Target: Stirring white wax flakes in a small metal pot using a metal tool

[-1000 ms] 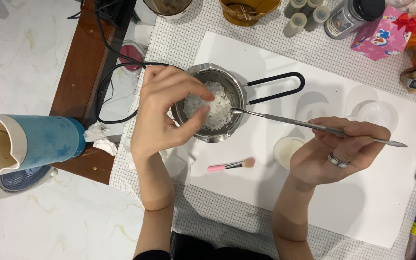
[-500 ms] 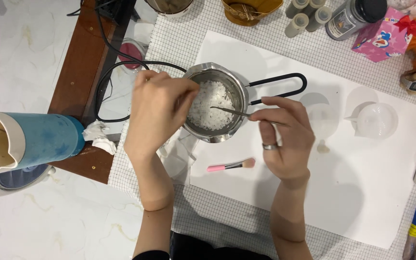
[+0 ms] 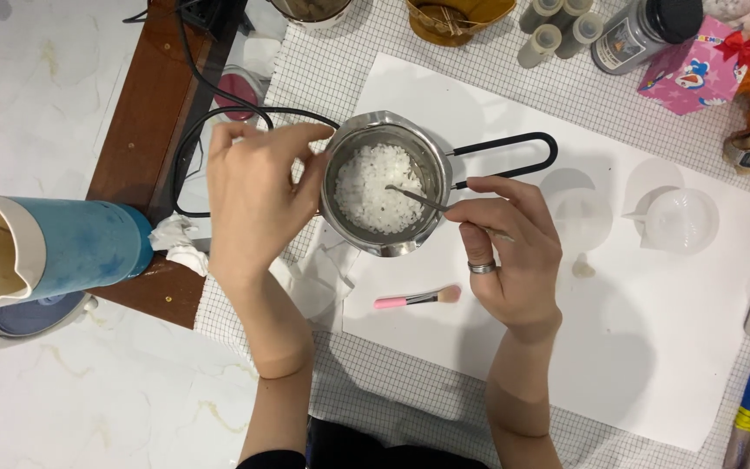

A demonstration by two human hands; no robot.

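While the metal pot is steadied at nine o'clock by the left hand, loose white flakes are judged light; the thin rod is pinched by the right hand.

We have only one view, from a camera on the person's head. It looks almost straight down at the white sheet on the table, quite near. The forearms enter from the bottom edge, and the small metal pot sits just above centre.
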